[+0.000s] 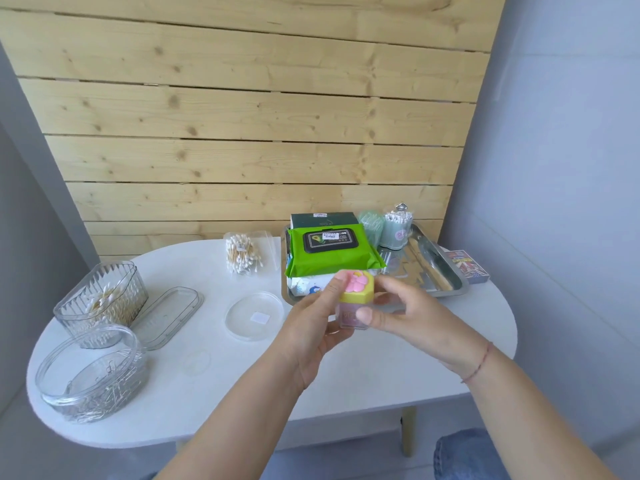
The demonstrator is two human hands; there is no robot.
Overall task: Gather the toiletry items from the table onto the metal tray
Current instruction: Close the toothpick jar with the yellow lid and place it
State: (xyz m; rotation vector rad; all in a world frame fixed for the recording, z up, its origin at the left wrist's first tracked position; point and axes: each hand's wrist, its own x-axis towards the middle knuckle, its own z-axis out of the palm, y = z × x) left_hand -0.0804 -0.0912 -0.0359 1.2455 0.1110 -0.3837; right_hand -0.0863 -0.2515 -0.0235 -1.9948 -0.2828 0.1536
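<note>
Reaching forward over the table (pixel 346 375), I grip a small pink jar (pixel 349 313) between both hands, left hand (pixel 311 327) cupping it, right hand (pixel 405 317) pinching its yellow lid (pixel 356 287).

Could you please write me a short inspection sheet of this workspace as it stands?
Surface: white oval table.
Job's things: metal tray holds green wipes pack, dark box, swab jar; small jar with yellow lid held above the table.
Clutter: bagged cotton swabs, ribbed clear tub, round clear container, loose lids, card box.
Grippers: left hand and right hand both grip the jar.
Cables: nothing seen.
Surroundings: wooden plank wall.
</note>
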